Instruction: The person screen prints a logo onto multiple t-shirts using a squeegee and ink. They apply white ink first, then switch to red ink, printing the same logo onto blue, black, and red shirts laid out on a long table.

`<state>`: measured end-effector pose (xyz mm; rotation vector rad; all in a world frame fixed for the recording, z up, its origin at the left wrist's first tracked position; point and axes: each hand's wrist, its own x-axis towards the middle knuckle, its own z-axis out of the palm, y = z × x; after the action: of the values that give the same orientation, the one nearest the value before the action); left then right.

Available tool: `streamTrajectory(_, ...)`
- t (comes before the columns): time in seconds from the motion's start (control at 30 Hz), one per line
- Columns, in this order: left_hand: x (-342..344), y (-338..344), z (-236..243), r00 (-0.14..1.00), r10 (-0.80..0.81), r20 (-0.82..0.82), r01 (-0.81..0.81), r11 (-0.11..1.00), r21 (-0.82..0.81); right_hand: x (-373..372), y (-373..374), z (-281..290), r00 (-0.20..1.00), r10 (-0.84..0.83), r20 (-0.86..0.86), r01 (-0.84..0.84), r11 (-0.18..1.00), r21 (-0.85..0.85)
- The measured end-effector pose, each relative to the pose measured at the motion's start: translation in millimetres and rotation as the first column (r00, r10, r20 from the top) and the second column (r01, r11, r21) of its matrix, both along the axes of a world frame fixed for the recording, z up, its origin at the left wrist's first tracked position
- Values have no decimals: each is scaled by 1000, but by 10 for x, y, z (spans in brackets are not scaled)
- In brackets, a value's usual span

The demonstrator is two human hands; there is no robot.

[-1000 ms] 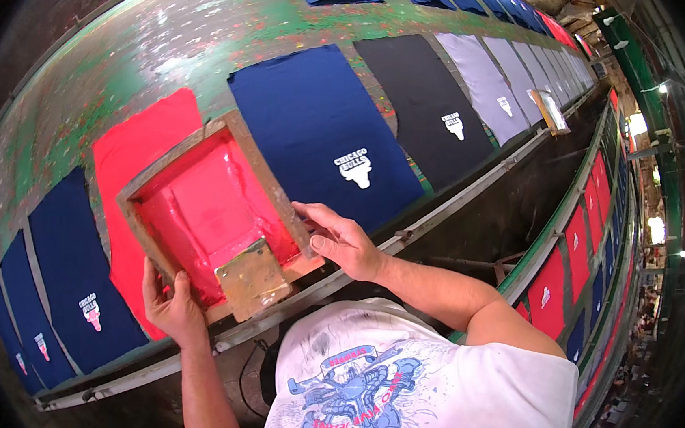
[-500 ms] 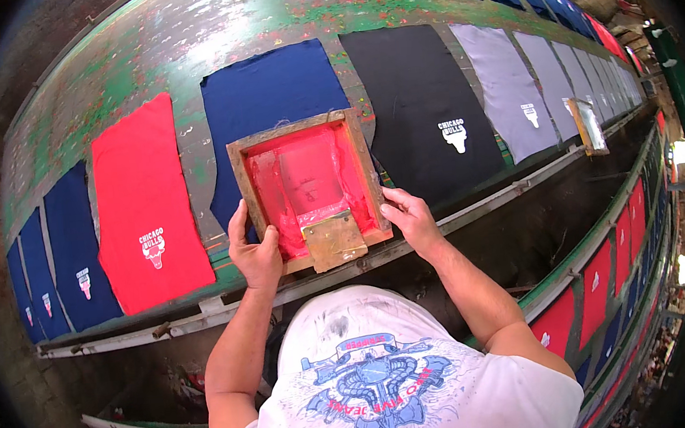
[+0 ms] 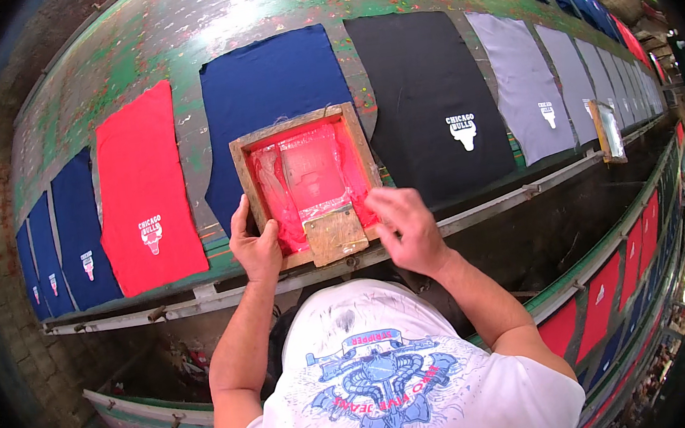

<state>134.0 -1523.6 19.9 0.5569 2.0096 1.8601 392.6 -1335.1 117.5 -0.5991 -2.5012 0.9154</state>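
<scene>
A wooden-framed printing screen [image 3: 243, 174] with red ink on its mesh lies over the lower part of a dark blue cloth piece [image 3: 273, 77]. My left hand [image 3: 255, 242] is closed round the frame's left side near its lower corner, thumb on top. A brownish squeegee board [image 3: 336, 237] rests inside the screen, leaning over the near rim. Just above the frame's lower right corner is my right hand [image 3: 409, 228], off the rim, fingers bent and somewhat apart, with nothing seen in it. The fingertips point toward the squeegee; touching cannot be made out.
To the left on the long green table [image 3: 133, 53] lie a red cloth piece [image 3: 143, 174] and several blue ones, printed. A black printed piece [image 3: 429, 84] and several grey ones lie right. Another small frame [image 3: 608, 132] sits on the table's edge rail [image 3: 504, 200]. A second table runs behind me.
My right hand has let go of the frame's right side and moved inward and up over its corner. My left hand keeps its hold. The view has shifted slightly.
</scene>
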Motion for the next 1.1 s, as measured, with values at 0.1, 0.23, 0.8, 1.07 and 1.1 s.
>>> streamTrajectory(0.1, -7, 5, -25, 1000, -4, 13, 4, 1000, -3, -82, -110, 76, 953, 303, 13, -302, 945, 122)
streamTrajectory(0.23, -5, 6, -17, 998, 5, 65, -4, 1000, -12, -214, -233, -17, 943, 330, 38, -330, 921, 206)
streamTrajectory(0.8, -7, 48, -22, 1000, -5, -8, 6, 1000, 12, -612, -190, 120, 985, 156, -71, -131, 952, 278)
streamTrajectory(1.07, -17, 58, -43, 998, -18, -58, 16, 999, -28, -582, -250, 115, 991, 123, -54, -106, 963, 249)
streamTrajectory(1.1, -21, 56, -45, 996, -18, -82, 15, 999, -37, -575, -263, 111, 991, 119, -54, -103, 965, 242)
